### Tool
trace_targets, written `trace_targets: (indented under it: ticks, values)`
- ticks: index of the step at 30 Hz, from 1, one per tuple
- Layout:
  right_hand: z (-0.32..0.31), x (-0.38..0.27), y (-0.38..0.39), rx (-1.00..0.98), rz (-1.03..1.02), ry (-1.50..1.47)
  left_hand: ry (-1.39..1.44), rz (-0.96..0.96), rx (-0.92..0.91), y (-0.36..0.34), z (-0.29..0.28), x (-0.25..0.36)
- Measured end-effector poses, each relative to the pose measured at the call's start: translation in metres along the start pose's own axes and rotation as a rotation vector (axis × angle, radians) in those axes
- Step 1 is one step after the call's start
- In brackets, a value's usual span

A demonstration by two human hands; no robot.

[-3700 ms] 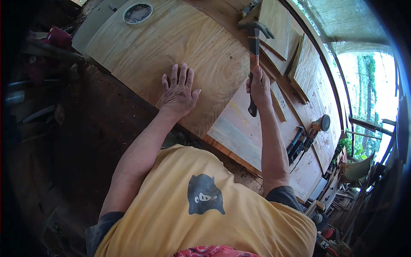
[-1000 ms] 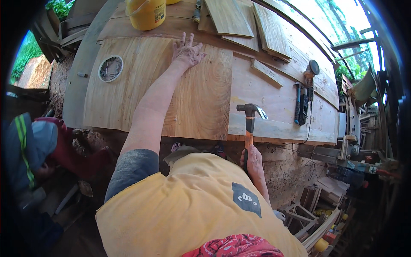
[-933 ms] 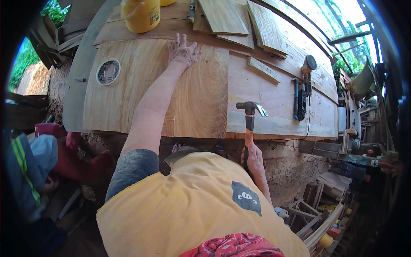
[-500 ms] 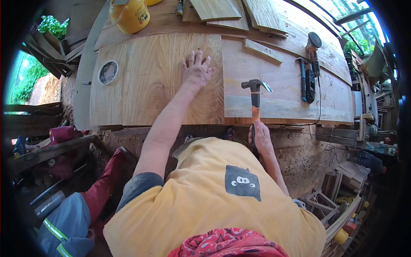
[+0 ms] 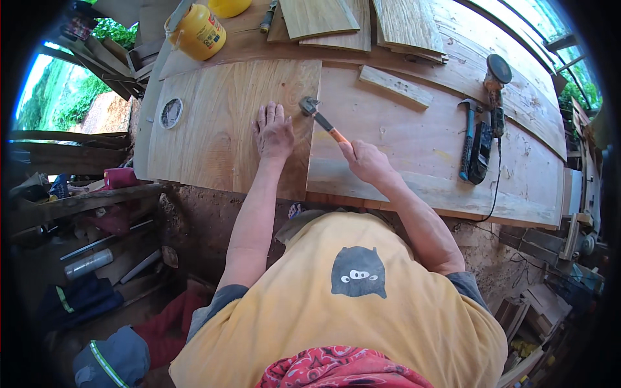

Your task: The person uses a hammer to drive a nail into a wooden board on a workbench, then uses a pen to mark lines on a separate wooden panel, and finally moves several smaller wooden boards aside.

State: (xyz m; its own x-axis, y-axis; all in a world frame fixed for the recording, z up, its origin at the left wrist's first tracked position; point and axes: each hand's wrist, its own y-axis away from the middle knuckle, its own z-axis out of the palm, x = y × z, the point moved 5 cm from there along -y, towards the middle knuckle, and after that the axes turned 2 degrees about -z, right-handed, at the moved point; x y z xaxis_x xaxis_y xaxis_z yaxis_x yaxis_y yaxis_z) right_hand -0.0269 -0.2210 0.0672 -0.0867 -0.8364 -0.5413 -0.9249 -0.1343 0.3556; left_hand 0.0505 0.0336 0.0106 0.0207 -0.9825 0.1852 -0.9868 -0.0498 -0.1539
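My right hand (image 5: 370,161) is wrapped round the handle of a claw hammer (image 5: 328,124) with an orange and black grip. The hammer's dark head is over the right edge of a wooden panel (image 5: 213,123); whether it touches the wood I cannot tell. Flat on that panel, just left of the hammer head, lies my left hand (image 5: 274,134), fingers stretched out. A white round lid-like container (image 5: 171,114) with something dark in it rests on the panel's left part. Any nail near the hammer head is too small to make out.
A short wood strip (image 5: 396,87) lies right of the panel. Farther right are a second hammer (image 5: 468,139) and an angle grinder (image 5: 495,97) with a cord. A yellow bucket (image 5: 197,32) and loose boards (image 5: 407,26) stand at the back. At lower left a person's red sleeve (image 5: 171,330) shows.
The hammer has swung from upright by the table's front edge to the left, its head now over the panel. My left hand has slid nearer and left. The view has shifted.
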Motion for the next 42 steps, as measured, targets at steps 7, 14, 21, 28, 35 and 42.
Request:
trace_targets:
  ticks: [7, 14, 21, 28, 35, 42]
  values:
    - [-0.036, 0.092, 0.052, 0.025, -0.002, -0.251, -0.08, -0.195, -0.086, -0.018, 0.002, 0.007]
    - [-0.099, 0.201, 0.127, 0.416, 0.215, -0.352, -0.149, -0.271, -0.111, -0.031, 0.016, 0.003]
    - [-0.168, 0.313, 0.171, 0.828, 0.399, -0.568, -0.175, -0.222, -0.067, -0.033, 0.027, -0.026]
    - [-0.227, 0.478, 0.199, 0.953, 0.732, -0.123, -0.172, -0.263, -0.075, -0.032, 0.02, -0.015]
    - [-0.279, 0.418, 0.162, 1.132, 0.758, 0.61, -0.188, -0.297, -0.078, -0.026, 0.015, -0.007]
    - [-0.183, 0.19, -0.047, 0.609, -0.199, 0.29, -0.166, -0.272, -0.087, -0.032, 0.012, -0.004]
